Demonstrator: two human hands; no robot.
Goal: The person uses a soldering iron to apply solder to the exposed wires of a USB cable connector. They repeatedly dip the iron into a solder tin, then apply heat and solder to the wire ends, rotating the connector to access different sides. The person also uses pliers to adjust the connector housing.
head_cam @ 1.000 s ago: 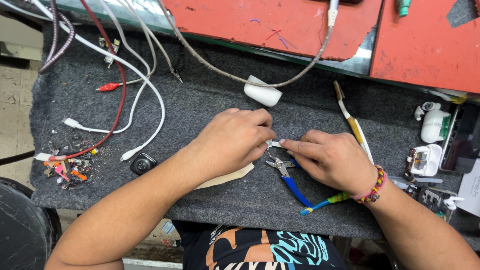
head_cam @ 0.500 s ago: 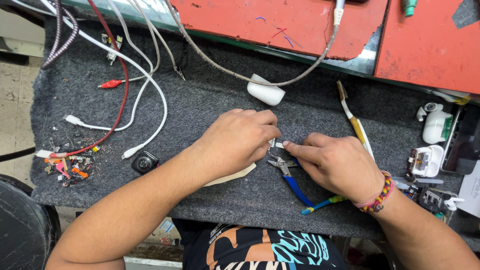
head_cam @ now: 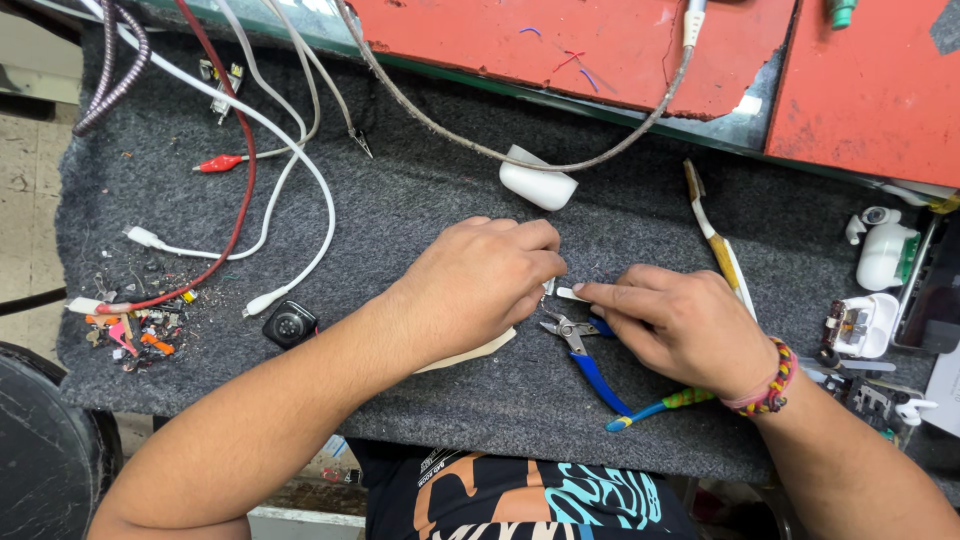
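Note:
My left hand (head_cam: pixel 480 285) rests knuckles-up on the grey felt mat (head_cam: pixel 420 200), its fingertips pinching one end of a small white part (head_cam: pixel 566 293). My right hand (head_cam: pixel 685 322) meets it from the right, forefinger pressing the same small white part. Blue-handled pliers (head_cam: pixel 590 365) lie on the mat just under the two hands, partly covered by the right hand. A thin cream-coloured sheet (head_cam: pixel 470 352) pokes out from beneath the left hand.
A white earbud case (head_cam: pixel 537 183) sits behind the hands with a grey cable (head_cam: pixel 560 160) over it. White and red cables (head_cam: pixel 270 170), a black smartwatch body (head_cam: pixel 290 323) and coloured scraps (head_cam: pixel 130 328) lie left. Opened earbud cases (head_cam: pixel 870 290) and a screwdriver (head_cam: pixel 712 235) lie right.
Both hands stay on the small white part by the pliers; any shift is too slight to tell.

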